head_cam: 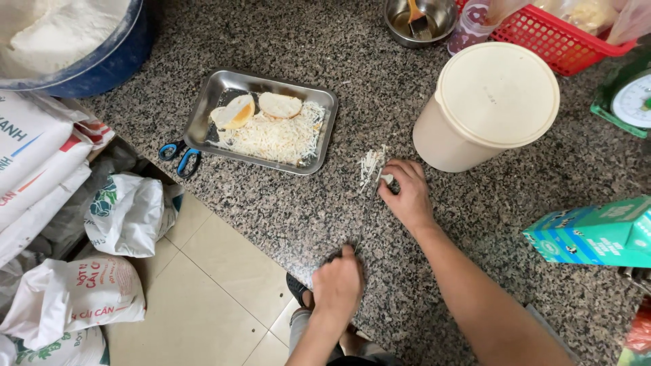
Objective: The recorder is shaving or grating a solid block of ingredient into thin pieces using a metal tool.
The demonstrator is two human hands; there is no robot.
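My left hand [339, 285] is closed around a knife handle at the counter's front edge. The thin blade [365, 217] runs away from me towards a small pile of white shreds [370, 165] on the granite counter [285, 210]. My right hand [407, 195] rests beside that pile, its fingertips pinching a small white piece against the counter. Beyond the pile, to the left, a metal tray [215, 95] holds two round bun halves [279, 105] and a bed of the same white shreds.
A cream lidded tub [488, 102] stands just behind my right hand. Blue-handled scissors [180, 154] lie left of the tray. A green carton [597, 234] is at right, a red basket [556, 37] and a steel bowl [417, 20] at the back. Sacks lie on the floor at left.
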